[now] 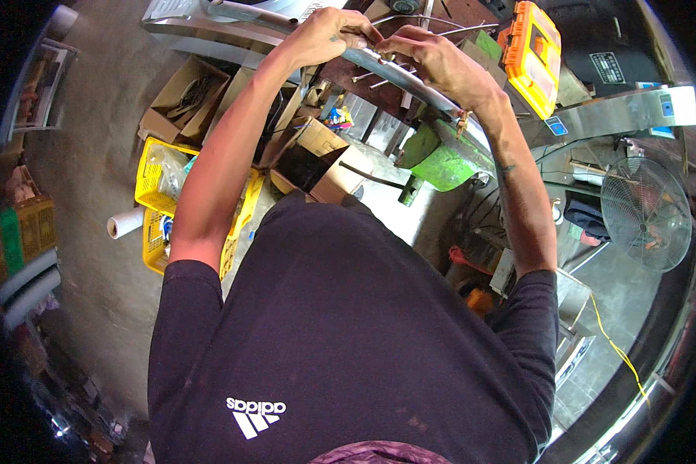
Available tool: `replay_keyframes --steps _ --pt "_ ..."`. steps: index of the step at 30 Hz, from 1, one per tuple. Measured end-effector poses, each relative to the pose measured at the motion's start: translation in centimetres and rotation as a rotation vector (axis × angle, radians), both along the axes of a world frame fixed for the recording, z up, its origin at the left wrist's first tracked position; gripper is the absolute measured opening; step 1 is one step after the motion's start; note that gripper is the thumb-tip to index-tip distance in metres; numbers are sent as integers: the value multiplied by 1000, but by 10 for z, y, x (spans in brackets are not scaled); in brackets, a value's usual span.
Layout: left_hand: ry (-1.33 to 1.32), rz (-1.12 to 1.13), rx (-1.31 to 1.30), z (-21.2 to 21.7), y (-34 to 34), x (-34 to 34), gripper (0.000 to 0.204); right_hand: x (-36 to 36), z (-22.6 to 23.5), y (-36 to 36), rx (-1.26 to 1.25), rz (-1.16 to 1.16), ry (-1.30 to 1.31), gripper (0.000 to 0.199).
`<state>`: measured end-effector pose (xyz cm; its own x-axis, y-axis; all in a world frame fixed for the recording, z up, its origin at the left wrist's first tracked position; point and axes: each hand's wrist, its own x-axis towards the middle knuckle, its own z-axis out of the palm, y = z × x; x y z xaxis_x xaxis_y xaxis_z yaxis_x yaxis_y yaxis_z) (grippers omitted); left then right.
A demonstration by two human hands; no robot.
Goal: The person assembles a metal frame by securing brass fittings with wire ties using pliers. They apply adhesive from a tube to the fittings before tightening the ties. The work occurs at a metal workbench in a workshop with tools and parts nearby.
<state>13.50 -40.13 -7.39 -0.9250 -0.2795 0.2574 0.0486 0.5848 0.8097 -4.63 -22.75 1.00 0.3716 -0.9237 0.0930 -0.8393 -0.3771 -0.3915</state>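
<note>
Head view: both hands, left hand (321, 35) and right hand (433, 62), grip closed on a metal strip (394, 73) above the green vise (448, 158); work seems midway, strip not released.

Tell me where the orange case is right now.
In the head view, the orange case sits at the upper right, on the workbench just beyond the right hand and above the green vise.
</note>
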Motion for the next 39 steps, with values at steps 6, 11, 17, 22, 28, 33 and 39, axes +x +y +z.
replay_keyframes --steps 6,11,17,22,28,33,39 --pt "-22 -48 -36 -8 -15 -8 30 -8 6 -13 -16 201 181 52" --pt "-57 -38 4 -11 -15 -11 31 -19 -1 -19 -52 287 241 44" --pt "35 32 212 -17 -10 -12 31 -22 -3 -23 -81 326 326 41" --pt "124 185 139 -28 -15 -7 28 -24 -12 -30 -262 399 470 37" --pt "115 271 63 -12 7 6 22 -24 -7 -31 -204 494 501 36" --pt "113 340 96 -2 41 13 25 -13 -4 -19 64 174 108 34" --pt "49 410 96 17 79 11 27 -7 -7 -3 139 -76 -189 46"
